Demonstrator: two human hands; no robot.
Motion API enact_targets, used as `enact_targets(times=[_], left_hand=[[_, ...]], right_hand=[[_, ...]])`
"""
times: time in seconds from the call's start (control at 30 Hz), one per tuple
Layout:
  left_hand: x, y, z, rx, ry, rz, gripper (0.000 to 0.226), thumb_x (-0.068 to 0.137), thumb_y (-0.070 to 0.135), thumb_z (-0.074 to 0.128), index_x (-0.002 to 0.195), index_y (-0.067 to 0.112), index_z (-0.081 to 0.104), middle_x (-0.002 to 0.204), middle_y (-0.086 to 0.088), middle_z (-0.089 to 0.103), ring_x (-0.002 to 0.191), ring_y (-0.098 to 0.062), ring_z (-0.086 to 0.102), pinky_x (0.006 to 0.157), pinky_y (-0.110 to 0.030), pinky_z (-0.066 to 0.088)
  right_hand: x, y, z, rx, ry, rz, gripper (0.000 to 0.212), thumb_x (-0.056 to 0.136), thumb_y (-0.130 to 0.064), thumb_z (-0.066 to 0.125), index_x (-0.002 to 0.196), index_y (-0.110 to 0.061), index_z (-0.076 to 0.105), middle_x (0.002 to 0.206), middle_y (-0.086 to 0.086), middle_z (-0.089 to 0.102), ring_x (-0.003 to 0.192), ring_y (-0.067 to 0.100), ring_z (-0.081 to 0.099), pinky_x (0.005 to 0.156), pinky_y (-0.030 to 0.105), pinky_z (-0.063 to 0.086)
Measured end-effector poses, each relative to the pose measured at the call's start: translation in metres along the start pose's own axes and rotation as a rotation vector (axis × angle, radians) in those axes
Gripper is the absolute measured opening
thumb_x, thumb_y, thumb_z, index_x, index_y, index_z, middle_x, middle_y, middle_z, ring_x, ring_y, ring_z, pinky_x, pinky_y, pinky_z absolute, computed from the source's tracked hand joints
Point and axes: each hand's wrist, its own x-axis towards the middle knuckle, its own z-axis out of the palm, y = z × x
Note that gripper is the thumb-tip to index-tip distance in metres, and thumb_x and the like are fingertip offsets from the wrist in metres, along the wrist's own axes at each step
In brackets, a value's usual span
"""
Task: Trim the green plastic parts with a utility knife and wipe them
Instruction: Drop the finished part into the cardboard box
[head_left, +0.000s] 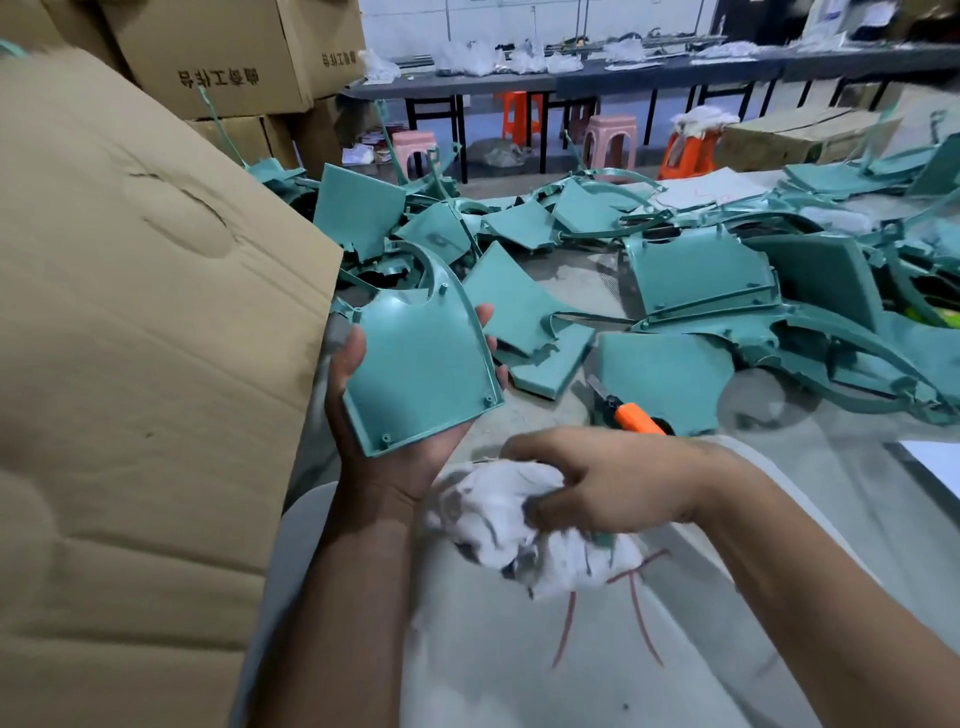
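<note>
From the head view, your left hand (400, 415) cradles a teal-green curved plastic panel with small screw bosses (423, 371), thumb hooked over its left edge and fingertips showing past its right edge, ribbed inner face turned up toward you. Your right hand (618, 480) is bunched around a crumpled white rag smudged with grey (514, 525), fingers curled into the cloth, just below and to the right of the panel and not touching it. The orange-handled utility knife (631, 415) lies on the grey work surface (810, 467) just beyond your right hand, its blade end pointing away toward the heap of loose teal-green plastic parts (696, 275), so this looks like the wiping step rather than trimming.

To wipe well, bring the rag up to the panel rather than lowering the panel into your lap, and brace the part against your palm so it does not flex. Work a clean fold of cloth along the raised rim and around each boss, where dust and shavings would likely lodge. Mind fresh-cut edges, which may be sharp, and keep your wrist clear of the knife blade. The big brown cardboard box (145, 338) crowds your left elbow, so tilt the panel toward your right
</note>
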Motion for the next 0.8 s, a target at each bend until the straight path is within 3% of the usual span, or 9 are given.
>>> enact_targets(times=[0.1, 0.17, 0.27, 0.37, 0.43, 0.5, 0.63, 0.73, 0.8], left_hand=[[-0.005, 0.002, 0.001, -0.058, -0.031, 0.006, 0.089, 0.090, 0.050, 0.049, 0.162, 0.011, 0.014, 0.161, -0.029, 0.028, 0.143, -0.040, 0.029, 0.123, -0.058, 0.006], [-0.007, -0.003, 0.003, -0.071, 0.043, 0.016, 0.082, 0.089, 0.041, 0.049, 0.159, 0.006, 0.024, 0.154, -0.026, 0.042, 0.143, -0.038, 0.039, 0.122, -0.053, 0.023], [-0.005, -0.007, 0.008, 0.074, 0.297, 0.120, 0.045, 0.094, 0.015, 0.038, 0.128, 0.006, 0.067, 0.117, -0.018, 0.073, 0.103, -0.032, 0.072, 0.081, -0.041, 0.061], [-0.001, -0.016, 0.025, 0.181, 0.386, 0.084, 0.034, 0.080, 0.007, 0.051, 0.095, 0.006, 0.081, 0.115, -0.021, 0.073, 0.099, -0.034, 0.073, 0.086, -0.042, 0.059], [0.001, -0.026, 0.040, 0.264, 0.355, 0.058, 0.038, 0.079, 0.008, 0.058, 0.112, 0.002, 0.074, 0.121, -0.023, 0.070, 0.108, -0.037, 0.070, 0.096, -0.047, 0.054], [0.009, -0.035, 0.054, 0.417, 0.353, 0.053, 0.038, 0.087, 0.002, 0.060, 0.125, 0.001, 0.064, 0.117, -0.020, 0.073, 0.105, -0.036, 0.072, 0.089, -0.046, 0.058], [0.037, -0.044, 0.079, 0.731, 0.452, -0.017, 0.010, 0.087, 0.003, 0.073, 0.096, 0.006, 0.070, 0.083, -0.008, 0.078, 0.073, -0.024, 0.076, 0.055, -0.030, 0.059], [0.054, -0.048, 0.096, 0.961, 0.576, -0.031, 0.012, 0.083, 0.008, 0.079, 0.083, 0.002, 0.069, 0.082, -0.011, 0.075, 0.076, -0.026, 0.070, 0.073, -0.038, 0.060], [0.058, -0.042, 0.115, 1.080, 0.617, 0.037, 0.016, 0.082, 0.013, 0.079, 0.084, 0.003, 0.066, 0.091, -0.015, 0.073, 0.082, -0.029, 0.069, 0.082, -0.041, 0.059]], right_hand=[[-0.007, -0.001, -0.009, 0.120, -0.125, -0.076, 0.046, 0.090, -0.054, 0.069, 0.127, -0.027, 0.065, 0.119, -0.004, 0.071, 0.104, 0.010, 0.068, 0.098, 0.055, 0.051], [-0.014, -0.001, -0.021, 0.285, -0.065, -0.161, 0.054, 0.087, -0.058, 0.067, 0.135, -0.033, 0.064, 0.133, -0.010, 0.067, 0.124, 0.010, 0.063, 0.108, 0.042, 0.051], [-0.013, 0.004, -0.030, 0.495, 0.308, -0.137, 0.039, 0.091, -0.055, 0.069, 0.114, -0.023, 0.075, 0.113, -0.001, 0.078, 0.107, 0.022, 0.074, 0.093, 0.040, 0.060], [0.001, 0.013, -0.032, 0.501, 0.793, 0.101, 0.040, 0.094, -0.054, 0.069, 0.092, -0.014, 0.067, 0.085, 0.004, 0.076, 0.072, 0.022, 0.071, 0.060, 0.039, 0.054], [0.004, 0.020, -0.035, 0.541, 0.865, 0.217, 0.037, 0.098, -0.052, 0.064, 0.099, -0.015, 0.063, 0.090, 0.008, 0.072, 0.064, 0.021, 0.066, 0.053, 0.035, 0.049], [0.003, 0.028, -0.037, 0.653, 0.854, 0.185, 0.027, 0.104, -0.038, 0.061, 0.099, -0.012, 0.069, 0.086, 0.005, 0.072, 0.056, 0.015, 0.061, 0.046, 0.027, 0.044], [-0.004, 0.042, -0.036, 0.727, 1.093, 0.205, 0.030, 0.105, -0.019, 0.057, 0.081, -0.009, 0.071, 0.058, -0.006, 0.060, 0.047, 0.007, 0.048, 0.044, 0.021, 0.036], [-0.006, 0.044, -0.033, 0.720, 1.244, 0.251, 0.030, 0.105, -0.018, 0.054, 0.082, -0.005, 0.066, 0.066, 0.003, 0.057, 0.060, 0.021, 0.048, 0.057, 0.042, 0.045], [-0.009, 0.038, -0.032, 0.805, 1.267, 0.135, 0.028, 0.108, -0.017, 0.050, 0.085, -0.012, 0.065, 0.063, -0.006, 0.057, 0.055, 0.013, 0.049, 0.053, 0.031, 0.041]])
